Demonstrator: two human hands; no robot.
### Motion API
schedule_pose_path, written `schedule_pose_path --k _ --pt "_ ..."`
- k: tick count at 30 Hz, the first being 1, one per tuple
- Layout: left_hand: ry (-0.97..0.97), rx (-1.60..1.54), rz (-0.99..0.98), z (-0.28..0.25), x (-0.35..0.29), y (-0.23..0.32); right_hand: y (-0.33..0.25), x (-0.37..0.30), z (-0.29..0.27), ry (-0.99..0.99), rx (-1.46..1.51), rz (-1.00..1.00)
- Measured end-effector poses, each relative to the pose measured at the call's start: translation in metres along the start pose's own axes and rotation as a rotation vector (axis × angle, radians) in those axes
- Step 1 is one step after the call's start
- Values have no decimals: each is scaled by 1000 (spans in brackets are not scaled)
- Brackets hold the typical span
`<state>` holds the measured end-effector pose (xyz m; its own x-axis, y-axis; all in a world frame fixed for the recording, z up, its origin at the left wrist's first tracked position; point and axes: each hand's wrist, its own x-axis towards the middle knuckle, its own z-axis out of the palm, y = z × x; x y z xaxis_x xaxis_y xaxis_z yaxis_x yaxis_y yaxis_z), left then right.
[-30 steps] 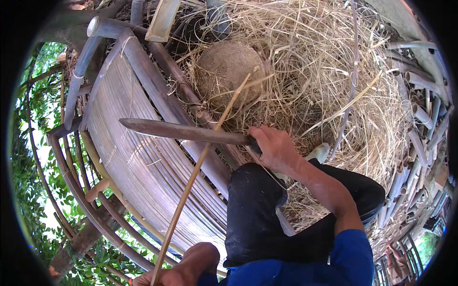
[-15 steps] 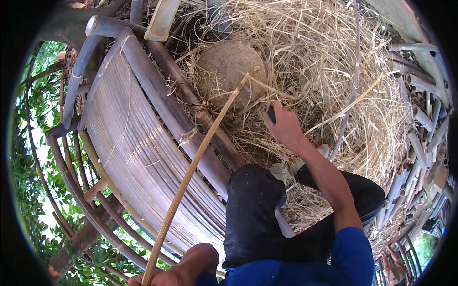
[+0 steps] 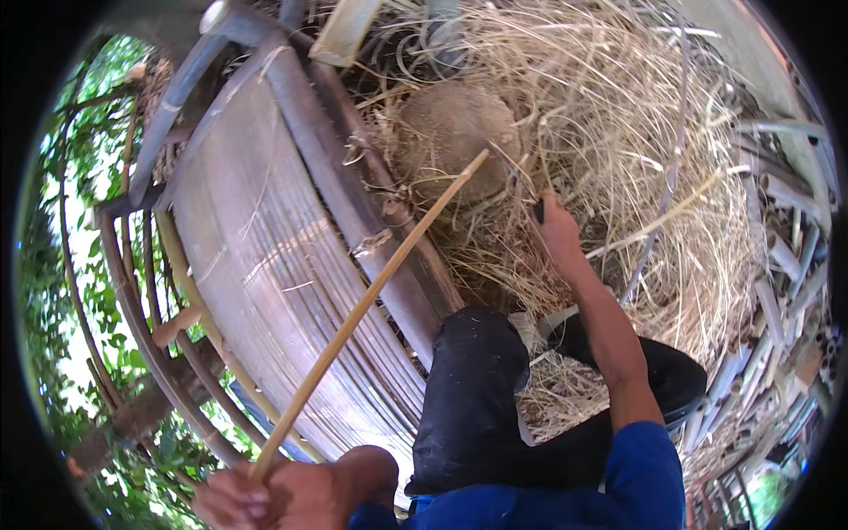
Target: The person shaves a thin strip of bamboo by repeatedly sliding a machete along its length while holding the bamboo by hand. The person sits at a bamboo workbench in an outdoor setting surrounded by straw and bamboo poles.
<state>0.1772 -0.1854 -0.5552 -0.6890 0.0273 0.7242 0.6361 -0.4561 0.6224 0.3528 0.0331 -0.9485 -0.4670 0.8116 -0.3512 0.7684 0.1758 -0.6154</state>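
Note:
My left hand (image 3: 265,496) is closed around the lower end of a long tan bamboo stick (image 3: 369,296) at the bottom left. The stick slants up and right, its far tip in front of a round chopping block (image 3: 455,132). My right hand (image 3: 560,234) grips a black-handled knife (image 3: 538,211) just right of that tip. The knife's blade is thin and blurred, pointing up towards the block. A fine pale strip shows near the stick's tip; whether it is still attached I cannot tell.
A slatted bamboo bench (image 3: 256,194) stands to my left. Loose straw-like shavings (image 3: 636,115) cover the ground around the block. Cut bamboo poles (image 3: 782,256) lie piled at the right. My bent legs (image 3: 473,397) are in black trousers below.
My left hand has risen slightly with the stick. The knife hand has shifted a little right and down, away from the chopping block. The whole view has also shifted somewhat.

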Motion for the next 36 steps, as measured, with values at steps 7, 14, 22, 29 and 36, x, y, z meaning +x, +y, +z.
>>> schedule_pose_path --k 7,14,22,29,36 --pt "-251 54 -177 -15 12 -58 -15 -12 -17 -190 -147 -142" --pt "14 116 106 -63 145 28 -82 -26 -99 -362 -517 -382" --pt "-33 285 69 -177 161 159 -272 -135 -147 -509 -597 -543" --pt "28 692 -6 -274 88 181 -444 -255 -110 -981 137 -825" --pt "130 1171 -161 -389 -78 199 -498 -288 -25 -1375 785 -759"
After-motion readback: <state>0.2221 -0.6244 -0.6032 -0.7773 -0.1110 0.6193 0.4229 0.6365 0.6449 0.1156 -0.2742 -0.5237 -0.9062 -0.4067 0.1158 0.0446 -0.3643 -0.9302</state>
